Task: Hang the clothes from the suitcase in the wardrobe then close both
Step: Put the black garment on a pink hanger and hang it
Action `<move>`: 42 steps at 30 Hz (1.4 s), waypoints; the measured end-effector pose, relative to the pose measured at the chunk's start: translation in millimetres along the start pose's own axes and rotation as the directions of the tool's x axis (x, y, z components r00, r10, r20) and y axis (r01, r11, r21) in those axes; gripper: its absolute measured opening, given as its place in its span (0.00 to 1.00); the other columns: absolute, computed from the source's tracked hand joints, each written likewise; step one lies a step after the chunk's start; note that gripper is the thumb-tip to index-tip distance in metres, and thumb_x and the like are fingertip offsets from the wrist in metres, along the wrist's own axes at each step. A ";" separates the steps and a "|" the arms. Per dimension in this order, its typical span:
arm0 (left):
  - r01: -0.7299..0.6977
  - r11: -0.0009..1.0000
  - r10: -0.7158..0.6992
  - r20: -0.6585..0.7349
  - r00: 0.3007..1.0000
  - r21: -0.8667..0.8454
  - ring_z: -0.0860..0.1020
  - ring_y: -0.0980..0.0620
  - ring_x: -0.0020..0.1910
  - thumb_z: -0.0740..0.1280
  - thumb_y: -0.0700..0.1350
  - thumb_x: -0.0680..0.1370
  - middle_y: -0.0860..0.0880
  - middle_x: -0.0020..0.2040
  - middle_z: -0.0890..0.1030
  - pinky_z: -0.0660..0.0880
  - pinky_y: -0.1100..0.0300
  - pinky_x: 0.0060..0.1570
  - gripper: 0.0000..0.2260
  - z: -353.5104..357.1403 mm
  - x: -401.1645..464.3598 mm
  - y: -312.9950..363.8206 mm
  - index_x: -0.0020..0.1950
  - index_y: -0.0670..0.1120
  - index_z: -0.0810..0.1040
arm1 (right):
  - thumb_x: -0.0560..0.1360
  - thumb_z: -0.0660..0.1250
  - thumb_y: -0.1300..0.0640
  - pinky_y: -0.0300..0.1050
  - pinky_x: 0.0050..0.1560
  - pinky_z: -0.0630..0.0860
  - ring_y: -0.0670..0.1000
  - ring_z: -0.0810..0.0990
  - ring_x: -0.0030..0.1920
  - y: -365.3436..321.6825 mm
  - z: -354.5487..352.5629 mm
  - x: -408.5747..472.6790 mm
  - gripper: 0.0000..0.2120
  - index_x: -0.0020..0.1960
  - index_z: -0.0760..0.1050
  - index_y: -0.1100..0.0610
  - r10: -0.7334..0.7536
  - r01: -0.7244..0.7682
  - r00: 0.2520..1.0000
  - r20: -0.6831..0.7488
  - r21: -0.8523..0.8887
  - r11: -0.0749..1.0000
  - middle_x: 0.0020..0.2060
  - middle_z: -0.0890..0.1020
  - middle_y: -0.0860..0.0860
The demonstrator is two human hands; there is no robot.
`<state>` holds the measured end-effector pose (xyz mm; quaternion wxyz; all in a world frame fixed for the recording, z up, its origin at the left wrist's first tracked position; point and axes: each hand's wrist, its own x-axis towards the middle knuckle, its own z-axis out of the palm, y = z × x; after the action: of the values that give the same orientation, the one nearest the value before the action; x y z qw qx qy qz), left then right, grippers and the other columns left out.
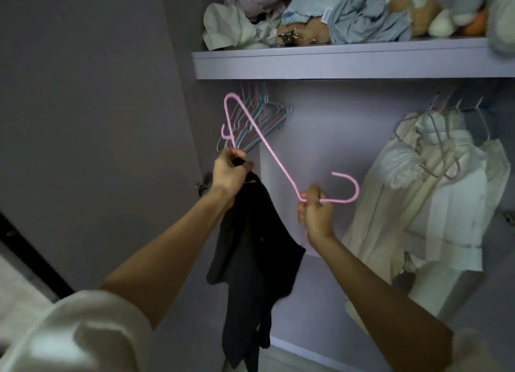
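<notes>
Both arms are raised fwd and up, forearms bare, a pale sleeve seen at the L shoulder. L hand [230,173] is held higher, fingers pinched shut, black garment [250,260] gripped at its top edge. R hand [316,210] is kept lower, fist closed round the pink hanger [267,145] near its hook, knuckles turned to the camera.

Empty hangers [259,118] bunched at left under the shelf [334,63], hung garments [434,204] at right, heaped clothes [359,12] on the shelf, held hanger [267,148] slanting between both hands in front, garment [256,260] dangling below left hand [230,173].
</notes>
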<state>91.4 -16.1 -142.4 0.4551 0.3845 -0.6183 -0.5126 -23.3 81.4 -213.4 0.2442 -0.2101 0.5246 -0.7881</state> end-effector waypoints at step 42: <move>0.102 0.846 -0.216 0.161 0.963 0.523 0.76 0.51 0.34 0.68 0.43 0.75 0.46 0.40 0.78 0.75 0.63 0.28 0.07 -34.0 3.1 4.1 0.51 0.43 0.80 | 0.80 0.52 0.49 0.47 0.41 0.71 0.63 0.80 0.42 -20.1 -37.8 24.7 0.23 0.29 0.66 0.57 -0.095 0.419 0.908 0.409 -0.871 0.257 0.35 0.80 0.62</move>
<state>122.9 -27.9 -135.8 0.2238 0.4841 -0.7428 -0.4048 -68.3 100.4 -206.6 0.0101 -0.5025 0.8037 -0.3184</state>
